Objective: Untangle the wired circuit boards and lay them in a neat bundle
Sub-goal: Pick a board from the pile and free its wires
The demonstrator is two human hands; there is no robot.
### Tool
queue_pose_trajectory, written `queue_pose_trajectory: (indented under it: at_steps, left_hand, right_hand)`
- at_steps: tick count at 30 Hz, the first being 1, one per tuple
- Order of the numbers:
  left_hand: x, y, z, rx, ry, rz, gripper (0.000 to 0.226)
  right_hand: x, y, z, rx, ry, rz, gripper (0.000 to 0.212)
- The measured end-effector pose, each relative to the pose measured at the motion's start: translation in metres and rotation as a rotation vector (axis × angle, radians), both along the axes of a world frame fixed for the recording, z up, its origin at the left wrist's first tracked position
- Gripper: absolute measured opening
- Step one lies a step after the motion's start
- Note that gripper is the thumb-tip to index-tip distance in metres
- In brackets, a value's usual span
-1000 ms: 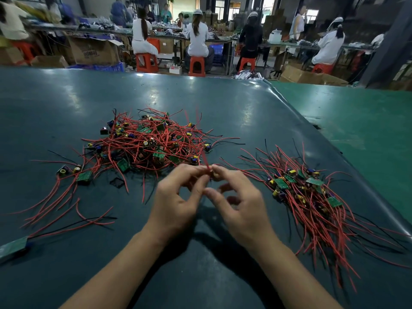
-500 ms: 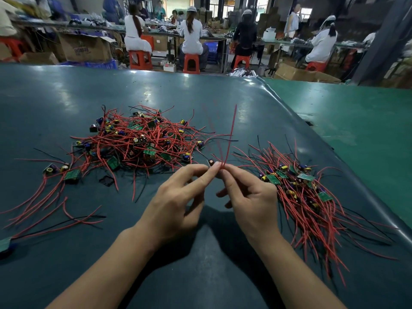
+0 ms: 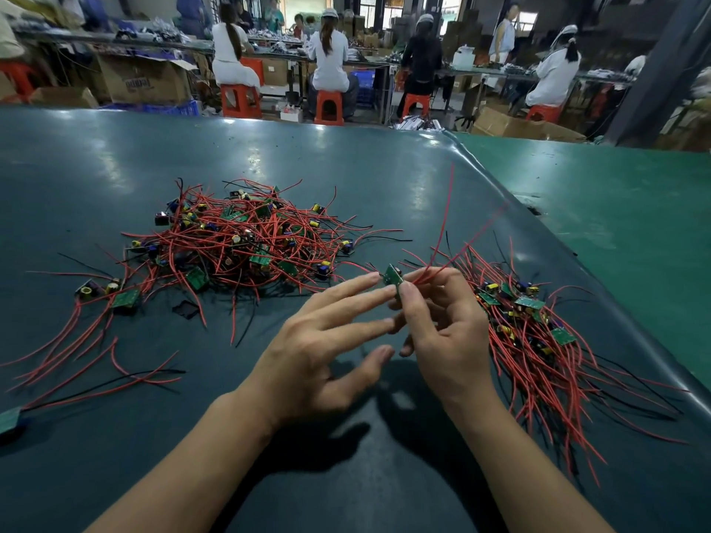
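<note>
Right hand (image 3: 446,332) pinches a small green circuit board with red wires (image 3: 393,278) above the dark green counter (image 3: 269,163). Left hand (image 3: 319,352) fingers are released and spread, index tip at the board. No writing is legible.

Work surface: dark teal table (image 3: 115,155) with glossy covering. Green floor (image 3: 615,194) to the right. Background: workers in white tops seated on orange stools (image 3: 240,100) at long benches. Open cardboard boxes (image 3: 146,80) stand on the floor beside blue crates (image 3: 363,78).
</note>
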State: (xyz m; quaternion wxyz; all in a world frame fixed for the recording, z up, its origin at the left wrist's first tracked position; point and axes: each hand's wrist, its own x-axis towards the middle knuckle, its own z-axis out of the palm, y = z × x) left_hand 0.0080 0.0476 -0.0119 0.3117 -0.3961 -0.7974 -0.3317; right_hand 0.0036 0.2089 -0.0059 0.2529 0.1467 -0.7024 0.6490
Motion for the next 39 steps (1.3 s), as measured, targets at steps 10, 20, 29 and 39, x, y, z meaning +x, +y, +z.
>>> queue_pose_trajectory:
  at_steps: [10,20,29,39]
  left_hand:
    - [0.004,0.013,-0.004,0.715,-0.886,-0.077,0.041]
    - [0.0,0.009,-0.002,1.004,-1.142,-0.348,0.032]
    - [-0.001,0.007,-0.008,0.995,-0.99,-0.269,0.012]
    - [-0.008,0.002,-0.004,1.051,-0.98,-0.206,0.019]
  right_hand:
    - [0.005,0.001,0.014,-0.516,-0.348,0.437,0.014]
    - [0.014,-0.008,0.004,-0.339,-0.452,0.52,0.005]
    - [0.012,-0.013,0.0,-0.225,-0.375,0.27,0.01]
    - [-0.004,-0.008,0.0,-0.423,-0.466,0.125,0.023]
